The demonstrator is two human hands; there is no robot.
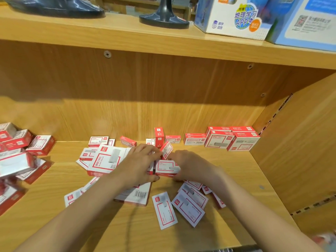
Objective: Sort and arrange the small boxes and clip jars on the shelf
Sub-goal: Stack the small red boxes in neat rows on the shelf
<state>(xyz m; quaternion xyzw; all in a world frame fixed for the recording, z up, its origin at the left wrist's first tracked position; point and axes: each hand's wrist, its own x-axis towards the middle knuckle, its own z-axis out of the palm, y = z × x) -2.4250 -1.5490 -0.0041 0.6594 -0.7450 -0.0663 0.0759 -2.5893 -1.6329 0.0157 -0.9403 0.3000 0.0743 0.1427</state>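
A wooden shelf seen from above, scattered with small red-and-white staple boxes. At the far left edge, a loose heap of boxes lies jumbled, some on their sides, partly blurred. Right of it, left of centre, a large flat box rests tilted on several smaller boxes, and two little boxes sit behind it against the back panel. The person's left hand reaches in from the near left, fingers curled round the left end of a small box held low over the shelf at the centre; its thumb lies along the near edge. A second, smaller tilted box stands on edge at the fingertips of both hands, just above the held box; which hand pinches it cannot be told. An upright box stands just behind it near the back panel. The right hand comes in from the near right, fingers bent round the right end of the same central box. Under the left forearm lies a flat box with a barcode. Near of the hands, to the right, several flat boxes lie face up, overlapping at angles, with one flat box lying apart beside them. At the far right, against the back corner, a tidy row of boxes stands stacked and squared up. On the upper shelf above sit two dark stand bases and, at the right, printed cartons.
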